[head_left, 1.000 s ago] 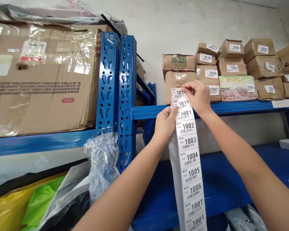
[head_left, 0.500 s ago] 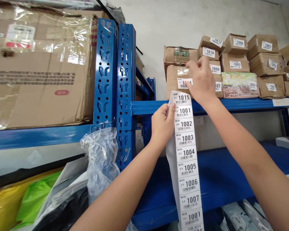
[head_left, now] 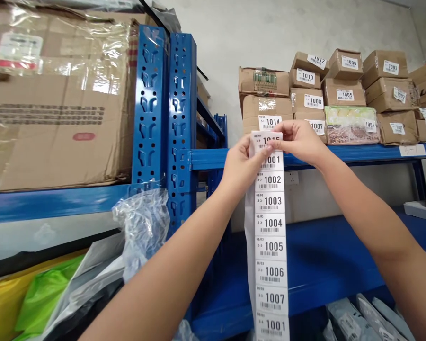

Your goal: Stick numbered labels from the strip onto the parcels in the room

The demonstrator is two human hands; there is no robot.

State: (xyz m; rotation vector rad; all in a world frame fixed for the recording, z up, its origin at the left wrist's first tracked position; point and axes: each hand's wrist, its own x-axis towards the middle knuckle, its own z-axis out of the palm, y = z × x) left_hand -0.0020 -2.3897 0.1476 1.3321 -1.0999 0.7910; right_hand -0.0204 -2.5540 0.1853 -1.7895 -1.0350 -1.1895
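A long white strip of numbered barcode labels hangs down in front of the blue shelving. My left hand pinches the strip near its top from the left. My right hand pinches the top label, numbered 1015, from the right. Just behind, label 1014 is stuck on the front of a taped brown parcel at the left end of the upper shelf.
Several taped brown parcels with numbered labels fill the upper blue shelf. Blue rack uprights stand left of centre, with a large wrapped carton beyond. Plastic bags lie at lower left. Grey mailers lie at lower right.
My right hand peeled label 1014 off the strip, pressed it onto the brown parcel, then came back to the strip's top at label 1015. The left hand kept hold of the strip.
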